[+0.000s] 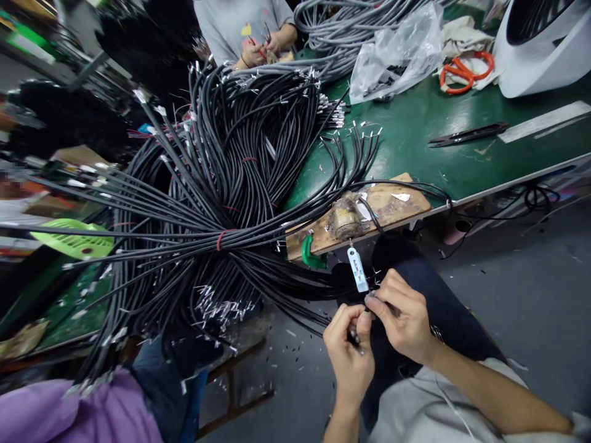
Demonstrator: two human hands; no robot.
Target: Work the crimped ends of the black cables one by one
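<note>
My left hand [349, 354] is closed in a pinch over my lap, with a thin black cable between its fingers. Close beside it, my right hand [404, 311] pinches near the cable's end; the fingers hide most of that tip. Just above my fingertips hangs a small light-blue plastic piece [357, 269], fixed by a pin to a grimy little motor [346, 219]. That motor sits on a wooden board [404, 200] at the table edge. A large bundle of black cables [226, 237] fans out to the left, some strands reaching toward my hands.
The green table [401, 160] carries pliers [468, 133], orange-handled scissors [466, 72], a clear plastic bag [397, 52] and coiled grey cables [332, 27]. A green clamp [313, 252] grips the board. A co-worker's hands [272, 46] are across the table; a purple sleeve [83, 412] is at lower left.
</note>
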